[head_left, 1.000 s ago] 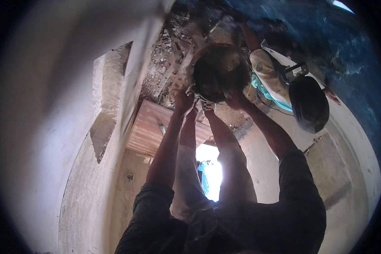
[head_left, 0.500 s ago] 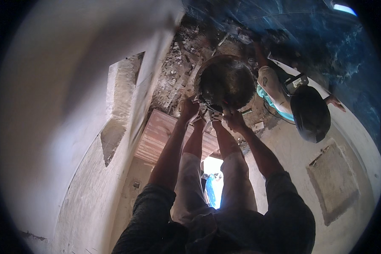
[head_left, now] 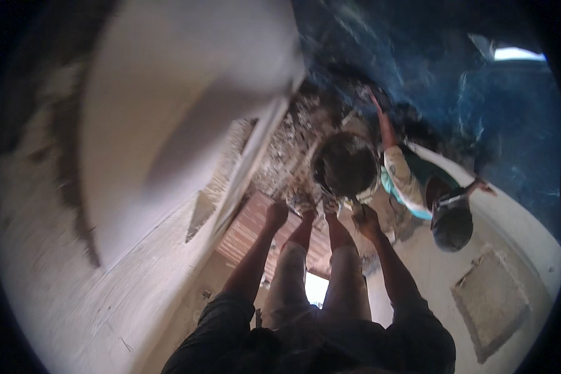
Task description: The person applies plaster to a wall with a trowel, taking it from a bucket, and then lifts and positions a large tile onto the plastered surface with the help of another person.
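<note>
A round dark basin (head_left: 344,167) with dark contents sits low on the rubble floor in front of my feet. My left hand (head_left: 276,215) hangs apart from it, to the near left, with the fingers curled and nothing visible in them. My right hand (head_left: 366,218) is closed just at the basin's near right side. A short pale piece shows at its fingertips, but blur hides what it is.
A co-worker in a cap (head_left: 453,227) bends at the right, one arm reaching toward the rubble (head_left: 293,143). A reddish ribbed panel (head_left: 246,227) lies by my feet. A pale wall (head_left: 187,137) rises on the left, and a blue sheet (head_left: 455,106) spans the far right.
The basin has gone down and away from me, now looking smaller. My left hand has let go of its rim. The co-worker's far arm has stretched farther forward.
</note>
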Demonstrator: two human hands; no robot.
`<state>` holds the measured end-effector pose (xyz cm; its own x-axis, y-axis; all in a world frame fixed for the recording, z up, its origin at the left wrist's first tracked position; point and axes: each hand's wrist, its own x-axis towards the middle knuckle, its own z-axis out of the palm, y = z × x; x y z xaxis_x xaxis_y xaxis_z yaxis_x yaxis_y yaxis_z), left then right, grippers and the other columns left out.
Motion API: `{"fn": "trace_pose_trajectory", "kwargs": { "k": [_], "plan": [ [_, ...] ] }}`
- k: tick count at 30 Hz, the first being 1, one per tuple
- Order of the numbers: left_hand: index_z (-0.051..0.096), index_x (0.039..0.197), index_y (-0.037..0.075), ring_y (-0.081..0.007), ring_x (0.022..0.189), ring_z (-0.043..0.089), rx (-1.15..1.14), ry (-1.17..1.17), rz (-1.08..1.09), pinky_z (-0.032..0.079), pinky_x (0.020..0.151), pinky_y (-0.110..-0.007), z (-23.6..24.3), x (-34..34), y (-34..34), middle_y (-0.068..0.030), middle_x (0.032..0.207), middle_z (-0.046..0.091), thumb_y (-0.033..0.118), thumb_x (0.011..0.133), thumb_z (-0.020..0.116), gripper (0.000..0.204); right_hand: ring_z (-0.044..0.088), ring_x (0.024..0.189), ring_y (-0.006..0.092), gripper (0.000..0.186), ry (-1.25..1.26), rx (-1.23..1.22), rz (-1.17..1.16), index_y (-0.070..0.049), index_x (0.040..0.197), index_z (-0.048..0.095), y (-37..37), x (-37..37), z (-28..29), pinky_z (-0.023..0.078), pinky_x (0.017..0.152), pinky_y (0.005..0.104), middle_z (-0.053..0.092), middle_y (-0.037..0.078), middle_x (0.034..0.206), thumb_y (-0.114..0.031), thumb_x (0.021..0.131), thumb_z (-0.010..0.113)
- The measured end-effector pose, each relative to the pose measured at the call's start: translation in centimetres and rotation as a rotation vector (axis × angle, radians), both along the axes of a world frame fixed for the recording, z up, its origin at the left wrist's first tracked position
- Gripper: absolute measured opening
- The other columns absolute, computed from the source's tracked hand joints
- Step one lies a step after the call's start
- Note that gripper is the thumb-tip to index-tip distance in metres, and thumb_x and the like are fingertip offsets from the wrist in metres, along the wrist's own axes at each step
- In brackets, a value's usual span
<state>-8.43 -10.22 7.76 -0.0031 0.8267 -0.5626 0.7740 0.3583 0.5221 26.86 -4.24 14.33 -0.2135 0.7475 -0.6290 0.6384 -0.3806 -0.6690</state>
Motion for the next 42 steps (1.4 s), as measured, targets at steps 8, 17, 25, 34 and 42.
{"fn": "trace_pose_trajectory", "kwargs": {
  "k": [8, 17, 25, 34, 42],
  "plan": [
    [0.063, 0.098, 0.000, -0.0417, 0.093, 0.062, 0.111, 0.016, 0.120, 0.049, 0.082, -0.049, 20.6, -5.4, -2.6, -0.0259, 0.097, 0.064, 0.015, 0.084, 0.050, 0.024, 0.050, 0.047, 0.0118, 0.029, 0.551, 0.039, -0.197, -0.001, 0.107, 0.052, 3.5, -2.2, 21.9, 0.042, 0.042, 0.0279, 0.052, 0.003, 0.064, -0.025, 0.092, 0.059],
    [0.066, 0.114, 0.004, -0.0290, 0.094, 0.068, 0.340, -0.062, 0.701, 0.052, 0.082, -0.035, 38.5, -10.9, -3.7, -0.0216, 0.104, 0.068, 0.019, 0.087, 0.058, 0.032, 0.058, 0.074, 0.0139, 0.040, 1.009, -0.093, -0.461, -0.005, 0.118, 0.052, 6.0, -13.4, 42.4, 0.049, 0.061, 0.0302, 0.057, 0.003, 0.086, -0.017, 0.082, 0.064],
    [0.068, 0.109, 0.003, -0.0294, 0.092, 0.069, 0.396, 0.090, 0.839, 0.052, 0.084, -0.037, 41.1, -14.4, -11.5, -0.0200, 0.102, 0.069, 0.023, 0.085, 0.059, 0.033, 0.057, 0.071, 0.0151, 0.040, 1.194, -0.329, -0.474, -0.012, 0.120, 0.049, 5.6, -19.5, 53.5, 0.050, 0.058, 0.0305, 0.054, 0.003, 0.085, -0.016, 0.083, 0.064],
    [0.068, 0.106, -0.002, -0.0262, 0.092, 0.068, 0.340, 0.043, 1.015, 0.053, 0.083, -0.036, 40.4, -14.1, -22.5, -0.0179, 0.106, 0.068, 0.014, 0.082, 0.058, 0.030, 0.061, 0.079, 0.0310, 0.055, 0.580, 0.542, -0.400, -0.002, 0.119, 0.035, 9.8, -42.8, 50.9, 0.050, 0.070, 0.0439, 0.058, 0.016, 0.089, -0.011, 0.076, 0.069],
    [0.064, 0.110, -0.005, -0.0182, 0.089, 0.065, 0.854, -0.156, 1.122, 0.052, 0.082, -0.030, 60.8, -13.8, -9.1, -0.0127, 0.101, 0.068, 0.009, 0.091, 0.053, 0.026, 0.064, 0.065, 0.0306, 0.054, 0.632, 0.449, -0.531, 0.002, 0.113, 0.030, 8.5, -47.5, 52.5, 0.054, 0.059, 0.0408, 0.056, 0.022, 0.092, -0.004, 0.075, 0.069]
  ]
}}
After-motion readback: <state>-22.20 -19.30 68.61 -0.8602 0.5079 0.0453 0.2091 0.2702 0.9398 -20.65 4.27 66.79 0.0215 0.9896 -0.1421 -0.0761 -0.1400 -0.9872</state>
